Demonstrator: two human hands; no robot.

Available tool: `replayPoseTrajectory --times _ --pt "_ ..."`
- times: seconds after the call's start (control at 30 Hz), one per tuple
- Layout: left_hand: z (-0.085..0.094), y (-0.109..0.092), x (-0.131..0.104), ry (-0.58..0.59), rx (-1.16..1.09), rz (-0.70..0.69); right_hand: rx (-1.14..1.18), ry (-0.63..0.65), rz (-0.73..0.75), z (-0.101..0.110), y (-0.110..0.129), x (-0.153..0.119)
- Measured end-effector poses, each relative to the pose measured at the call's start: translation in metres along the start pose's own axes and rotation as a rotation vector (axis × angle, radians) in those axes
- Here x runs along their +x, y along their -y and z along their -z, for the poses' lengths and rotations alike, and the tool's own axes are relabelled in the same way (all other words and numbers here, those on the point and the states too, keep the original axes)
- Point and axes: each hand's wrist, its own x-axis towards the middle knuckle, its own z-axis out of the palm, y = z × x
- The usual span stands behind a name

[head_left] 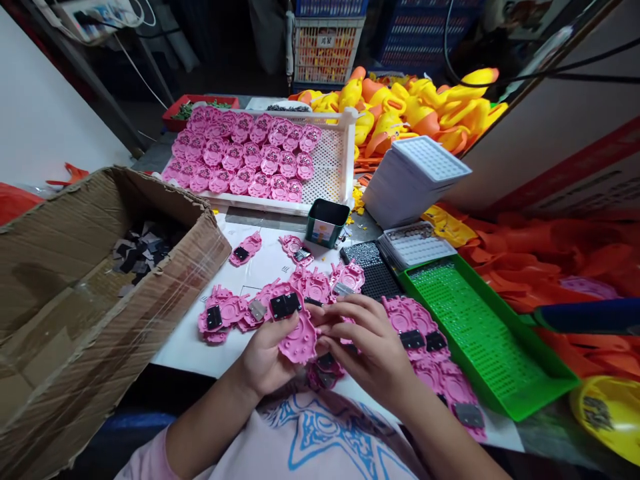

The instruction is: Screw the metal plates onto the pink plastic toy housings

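Glossy pink plastic shell [299, 337], studded and round-lobed, pinched between both hands [320, 347], fingers closed on it.

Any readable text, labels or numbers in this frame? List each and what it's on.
None reads clearly.
Label on the white basket: characters too small to read.
Sticker on the dark green cup: blurred.
Blue print on the shirt: stylised, cut off, not legible.
Marks on the white sheet: too small.

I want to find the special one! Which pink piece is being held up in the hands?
The pink piece with a black square, pinched between left hand and right hand. Other loose pink pieces lie on the table.
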Motion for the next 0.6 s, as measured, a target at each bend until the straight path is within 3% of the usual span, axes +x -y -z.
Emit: replayPoseTrajectory --times 0.17,0.3,0.47,0.6 --pt "0.0 0.002 0.002 0.01 -0.027 0.034 -0.137 0.087 -0.001 0.002 0.0 -0.003" --pt "-0.005 0.001 0.004 0.044 -0.005 -0.006 -0.124 0.036 0.04 0.002 0.002 -0.001" --pt "-0.015 0.0 0.004 0.001 0.028 -0.083 0.074 -0.153 0.009 0.007 0.007 -0.001" --pt "-0.012 0.003 0.003 -0.101 0.105 -0.263 0.344 -0.228 -0.186 0.004 0.012 -0.008"
